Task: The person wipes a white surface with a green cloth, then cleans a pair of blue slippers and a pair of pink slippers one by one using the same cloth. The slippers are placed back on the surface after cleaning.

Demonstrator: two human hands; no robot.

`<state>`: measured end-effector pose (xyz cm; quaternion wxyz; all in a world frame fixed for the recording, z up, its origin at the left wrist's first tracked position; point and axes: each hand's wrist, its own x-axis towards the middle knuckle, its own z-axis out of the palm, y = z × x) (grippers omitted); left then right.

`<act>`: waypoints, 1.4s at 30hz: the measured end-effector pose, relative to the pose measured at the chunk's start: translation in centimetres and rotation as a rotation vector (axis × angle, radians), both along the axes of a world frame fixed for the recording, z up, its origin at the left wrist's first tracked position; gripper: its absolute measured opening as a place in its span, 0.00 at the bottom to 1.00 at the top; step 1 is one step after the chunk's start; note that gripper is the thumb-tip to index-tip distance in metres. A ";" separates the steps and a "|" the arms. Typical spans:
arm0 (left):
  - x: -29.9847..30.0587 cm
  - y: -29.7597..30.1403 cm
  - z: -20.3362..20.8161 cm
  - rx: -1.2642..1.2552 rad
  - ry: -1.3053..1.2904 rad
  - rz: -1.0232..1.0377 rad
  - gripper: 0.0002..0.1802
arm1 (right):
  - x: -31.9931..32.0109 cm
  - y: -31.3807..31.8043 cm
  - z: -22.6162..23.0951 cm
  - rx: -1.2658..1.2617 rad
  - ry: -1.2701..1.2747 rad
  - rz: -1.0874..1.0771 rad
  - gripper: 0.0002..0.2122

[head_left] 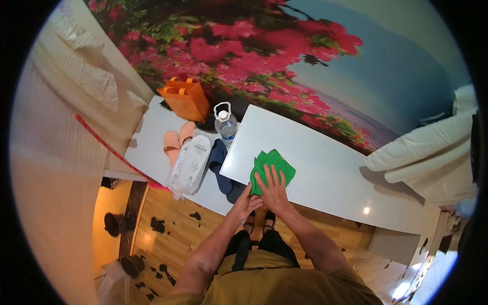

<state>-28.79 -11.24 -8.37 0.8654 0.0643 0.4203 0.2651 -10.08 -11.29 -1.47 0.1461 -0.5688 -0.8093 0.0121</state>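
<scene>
A bright green cloth point(287, 169), folded and wrinkled, lies near the left front edge of the white tabletop point(325, 173). My right hand point(273, 192) rests flat on it, fingers stretched out and slightly spread. At the table's front edge, my left hand point(245, 205) is beside the cloth's lower left corner. Its thumb points up along the cloth and its other fingers reach toward my right wrist. No firm grip by the left hand shows.
A lower white surface on the left holds an orange bag point(189, 100), a large clear bottle point(225, 124), pink slippers point(172, 145), a plastic-wrapped white package point(192, 162) and dark blue slippers point(218, 165). White fabric point(427, 145) hangs at the right. Dark scraps point(158, 224) litter the wooden floor.
</scene>
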 end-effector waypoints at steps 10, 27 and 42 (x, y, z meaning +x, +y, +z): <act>-3.4 -1.3 0.9 0.107 0.001 0.256 0.38 | -4.7 3.7 0.1 0.013 0.036 0.183 0.36; -5.8 1.8 0.0 0.164 0.161 0.187 0.27 | -7.3 4.1 0.0 0.014 0.072 0.066 0.35; -23.0 11.5 -1.5 0.319 0.171 -0.092 0.21 | -26.2 6.5 -0.5 -0.040 0.105 -0.365 0.37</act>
